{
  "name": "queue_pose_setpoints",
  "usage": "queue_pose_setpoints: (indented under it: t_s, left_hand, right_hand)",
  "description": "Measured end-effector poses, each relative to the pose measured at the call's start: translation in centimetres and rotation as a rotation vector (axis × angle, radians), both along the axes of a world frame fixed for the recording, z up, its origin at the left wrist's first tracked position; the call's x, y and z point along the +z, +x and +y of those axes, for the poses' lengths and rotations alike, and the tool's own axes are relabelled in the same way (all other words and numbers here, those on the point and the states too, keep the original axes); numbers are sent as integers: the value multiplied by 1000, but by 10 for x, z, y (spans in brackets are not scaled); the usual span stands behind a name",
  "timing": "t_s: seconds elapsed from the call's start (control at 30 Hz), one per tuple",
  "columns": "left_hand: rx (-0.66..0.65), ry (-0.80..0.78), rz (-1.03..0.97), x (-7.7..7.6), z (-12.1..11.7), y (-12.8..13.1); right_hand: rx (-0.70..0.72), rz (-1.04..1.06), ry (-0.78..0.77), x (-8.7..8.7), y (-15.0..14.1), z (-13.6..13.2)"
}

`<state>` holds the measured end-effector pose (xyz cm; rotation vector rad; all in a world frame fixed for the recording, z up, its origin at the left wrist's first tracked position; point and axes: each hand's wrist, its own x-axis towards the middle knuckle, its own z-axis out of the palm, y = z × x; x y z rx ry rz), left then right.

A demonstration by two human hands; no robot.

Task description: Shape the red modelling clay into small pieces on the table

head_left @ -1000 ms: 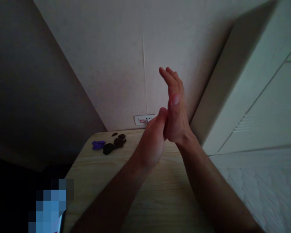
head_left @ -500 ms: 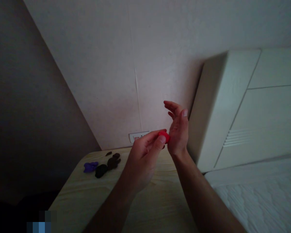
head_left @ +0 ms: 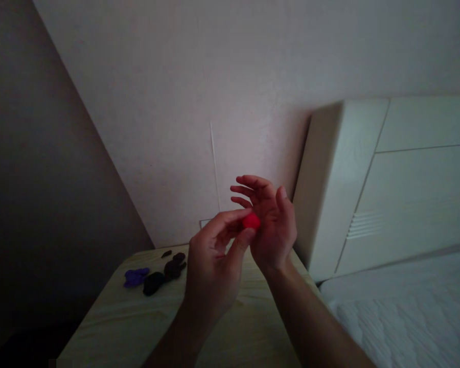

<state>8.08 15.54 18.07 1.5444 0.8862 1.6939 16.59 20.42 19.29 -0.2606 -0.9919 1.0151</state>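
Observation:
A small red ball of what looks like modelling clay (head_left: 251,221) is pinched between the thumb and fingers of my left hand (head_left: 218,255). Just to its right, my right hand (head_left: 272,225) is open, palm turned toward the ball, fingers spread and slightly curled. The ball is against or very near the right palm; I cannot tell whether it touches. Left of my hands, on the wooden tabletop (head_left: 111,312), lie a purple clay lump (head_left: 136,277), a black lump (head_left: 153,283) and dark brown pieces (head_left: 173,269).
Behind the table rises a pale wall, with a wall socket (head_left: 204,223) low down, mostly hidden by my left hand. At the right stand a cream headboard (head_left: 414,204) and a white quilted mattress (head_left: 414,312).
My right hand has turned its palm more into view, with its fingers reaching left. The red ball has shifted slightly left and down in my left hand. The view has tilted slightly.

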Motion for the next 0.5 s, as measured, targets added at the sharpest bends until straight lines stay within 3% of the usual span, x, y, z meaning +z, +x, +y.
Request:
queue_pose_setpoints:
  t_s: [0.27,0.5]
  left_hand:
    - [101,59,252,-6,1,-5]
    - [50,94,167,-1,-1,-2]
  right_hand:
    - [6,-10,46,3,0,-8]
    - [10,-4,66,4,4,-8]
